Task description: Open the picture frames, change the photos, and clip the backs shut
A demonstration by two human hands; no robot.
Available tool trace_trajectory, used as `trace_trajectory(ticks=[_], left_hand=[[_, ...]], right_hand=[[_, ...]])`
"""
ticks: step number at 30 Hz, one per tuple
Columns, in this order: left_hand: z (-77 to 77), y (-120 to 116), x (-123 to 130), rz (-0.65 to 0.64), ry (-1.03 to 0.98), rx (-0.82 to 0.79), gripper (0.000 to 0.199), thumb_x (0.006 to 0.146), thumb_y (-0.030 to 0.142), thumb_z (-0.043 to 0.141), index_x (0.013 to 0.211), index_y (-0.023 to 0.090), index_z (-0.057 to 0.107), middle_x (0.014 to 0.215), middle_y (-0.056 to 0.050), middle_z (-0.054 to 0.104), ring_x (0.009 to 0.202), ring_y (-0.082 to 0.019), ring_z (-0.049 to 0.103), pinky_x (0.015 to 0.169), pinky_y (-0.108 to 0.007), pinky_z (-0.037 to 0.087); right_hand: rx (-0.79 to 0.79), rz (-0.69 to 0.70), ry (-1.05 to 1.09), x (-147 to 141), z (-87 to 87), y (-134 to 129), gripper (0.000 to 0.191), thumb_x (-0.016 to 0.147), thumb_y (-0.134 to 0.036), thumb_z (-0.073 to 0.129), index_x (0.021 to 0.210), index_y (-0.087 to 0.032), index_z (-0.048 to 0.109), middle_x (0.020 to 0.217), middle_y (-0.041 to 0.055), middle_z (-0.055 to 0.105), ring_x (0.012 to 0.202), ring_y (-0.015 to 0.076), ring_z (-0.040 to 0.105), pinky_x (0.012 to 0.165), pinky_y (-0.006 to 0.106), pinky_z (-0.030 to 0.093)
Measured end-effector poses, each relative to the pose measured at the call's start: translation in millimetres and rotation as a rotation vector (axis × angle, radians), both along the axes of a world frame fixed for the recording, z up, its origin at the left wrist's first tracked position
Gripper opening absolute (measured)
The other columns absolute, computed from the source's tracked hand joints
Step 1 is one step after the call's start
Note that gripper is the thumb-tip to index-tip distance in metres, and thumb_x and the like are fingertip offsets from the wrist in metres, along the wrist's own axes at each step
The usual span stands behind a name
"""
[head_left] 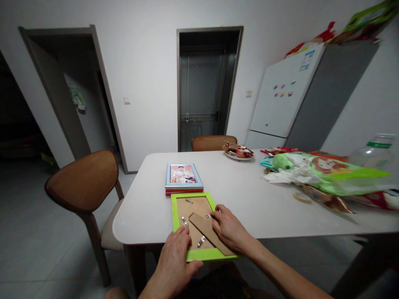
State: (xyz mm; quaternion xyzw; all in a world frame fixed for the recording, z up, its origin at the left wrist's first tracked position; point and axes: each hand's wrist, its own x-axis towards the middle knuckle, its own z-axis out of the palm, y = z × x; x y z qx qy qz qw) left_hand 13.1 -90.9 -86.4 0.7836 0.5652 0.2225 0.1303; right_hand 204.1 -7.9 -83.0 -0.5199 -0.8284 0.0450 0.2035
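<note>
A lime-green picture frame (199, 254) lies face down at the table's near edge, its lower part jutting past it. Its brown backing board (199, 205) shows, with metal clips (201, 241) around it and a brown stand leg (205, 231) slanting across. My left hand (176, 253) grips the lower left of the frame, fingers over the left side and thumb by the bottom edge. At the right side, my right hand (229, 226) has bent fingers closed on the frame by a clip; the fingertips are partly hidden. Just beyond sits a light-blue picture frame (184, 187) with a photo, on top of a red one (183, 192).
The white table (237, 211) holds a plate of food (239, 157) at the back. Green and white plastic packaging (327, 172) and a clear jug (372, 153) are on the right. Wooden chairs stand at the left (84, 178) and far side (213, 142).
</note>
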Motion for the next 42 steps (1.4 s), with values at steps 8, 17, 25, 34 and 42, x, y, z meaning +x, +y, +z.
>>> trace_trajectory(ticks=[8,17,25,34,42], left_hand=[[-2.5,1,-2,-0.005,-0.032,0.05,0.057,0.057,0.027,0.068,0.108,0.011,0.049,0.12,-0.015,0.048,0.113,-0.026,0.041,0.095,-0.042,0.034],[-4.0,1,-3,-0.016,-0.027,0.044,0.05,0.058,0.026,0.068,0.103,0.01,0.052,0.119,-0.017,0.049,0.114,-0.026,0.041,0.095,-0.043,0.035],[-8.6,3,-4,-0.013,-0.051,0.064,0.052,0.057,0.026,0.069,0.104,0.013,0.051,0.119,-0.015,0.049,0.113,-0.025,0.041,0.094,-0.042,0.035],[-13.4,2,-7,-0.037,-0.09,0.095,0.051,0.057,0.024,0.069,0.104,0.014,0.051,0.113,-0.012,0.054,0.111,-0.025,0.044,0.094,-0.041,0.036],[-9.0,1,-9,-0.037,-0.123,0.064,0.057,0.058,0.025,0.067,0.11,0.015,0.047,0.115,-0.011,0.053,0.11,-0.025,0.044,0.093,-0.044,0.036]], right_hand=[[0.025,0.002,-0.012,2,2.7,-3,0.028,0.078,-0.022,0.035,0.089,-0.014,0.06,0.096,0.0116,0.05,0.09,0.0196,0.047,0.08,0.032,0.037],[0.064,0.443,-0.001,-11,14.9,-52,0.022,0.075,-0.029,0.047,0.094,-0.027,0.059,0.108,0.004,0.049,0.104,0.0203,0.038,0.091,0.038,0.029],[0.027,0.47,0.036,-7,15.8,-51,0.022,0.075,-0.025,0.048,0.093,-0.027,0.06,0.105,0.0048,0.05,0.102,0.0205,0.039,0.088,0.038,0.03],[0.01,0.339,0.008,-48,13.9,-10,0.025,0.081,-0.022,0.038,0.094,-0.02,0.059,0.09,0.0061,0.055,0.087,0.0175,0.043,0.077,0.031,0.033],[0.036,0.412,-0.11,-62,15.2,-7,0.018,0.08,-0.022,0.043,0.079,-0.019,0.061,0.085,0.0048,0.053,0.084,0.0161,0.041,0.072,0.029,0.03]])
